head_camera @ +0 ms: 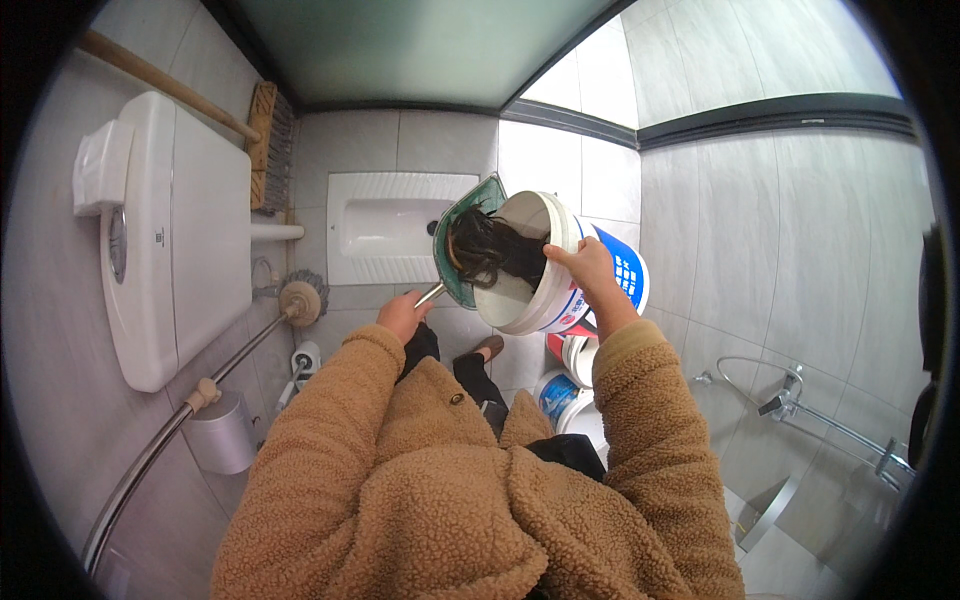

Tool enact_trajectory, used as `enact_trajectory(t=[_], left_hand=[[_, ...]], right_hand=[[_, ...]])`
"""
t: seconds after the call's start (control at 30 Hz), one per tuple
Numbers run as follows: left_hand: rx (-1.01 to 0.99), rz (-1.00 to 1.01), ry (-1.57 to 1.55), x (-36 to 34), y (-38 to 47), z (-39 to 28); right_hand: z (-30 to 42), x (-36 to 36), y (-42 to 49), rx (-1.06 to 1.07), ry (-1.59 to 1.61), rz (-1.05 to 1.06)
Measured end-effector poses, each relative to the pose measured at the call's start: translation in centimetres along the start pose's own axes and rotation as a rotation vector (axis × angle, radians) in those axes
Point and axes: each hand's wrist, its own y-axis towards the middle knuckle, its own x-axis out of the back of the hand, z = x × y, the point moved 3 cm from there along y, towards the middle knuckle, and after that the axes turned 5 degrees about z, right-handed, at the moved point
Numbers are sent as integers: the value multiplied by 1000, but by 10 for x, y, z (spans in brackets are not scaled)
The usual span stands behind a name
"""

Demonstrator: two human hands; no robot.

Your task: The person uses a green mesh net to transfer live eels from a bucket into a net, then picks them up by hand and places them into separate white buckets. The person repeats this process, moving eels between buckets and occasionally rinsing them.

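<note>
My left hand (401,316) grips the metal handle (430,295) of a green mesh hand net (490,193). With my right hand (587,268) I hold the rim of a large white plastic bucket (513,315), which bears blue and red printing. The bucket is tipped on its side, its mouth facing the net. A dark, stringy, wet-looking clump (480,244) stretches from the bucket's mouth into the net; what it is made of, I cannot tell. The bucket's inner bottom is partly hidden behind it.
A white squat toilet (375,229) lies in the floor beyond the net. On the left are a cistern (214,240), a wooden push broom (262,150) and a round brush (301,302) on a metal pole. More buckets (556,394) stand by my feet; a shower mixer (784,401) is at right.
</note>
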Motion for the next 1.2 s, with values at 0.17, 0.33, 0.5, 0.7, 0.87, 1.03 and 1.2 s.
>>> enact_trajectory(t=[0.17,0.33,0.5,0.7,0.87,1.03,1.2], left_hand=[[7,-11,32,0,2,4],[23,17,17,2,2,-1],[21,40,25,5,4,-7],[-15,26,-13,2,7,-5],[-31,14,29,-2,9,-6],[-47,10,39,-3,8,-5],[-60,6,55,-1,7,-7]], right_hand=[[-1,0,6,20,-20,-2],[4,4,3,4,-5,-5],[8,10,-5,2,27,-7],[2,12,-2,7,-15,-28],[3,12,-2,44,-67,-62],[10,12,-7,16,-100,-43],[14,11,-8,26,-161,-29]])
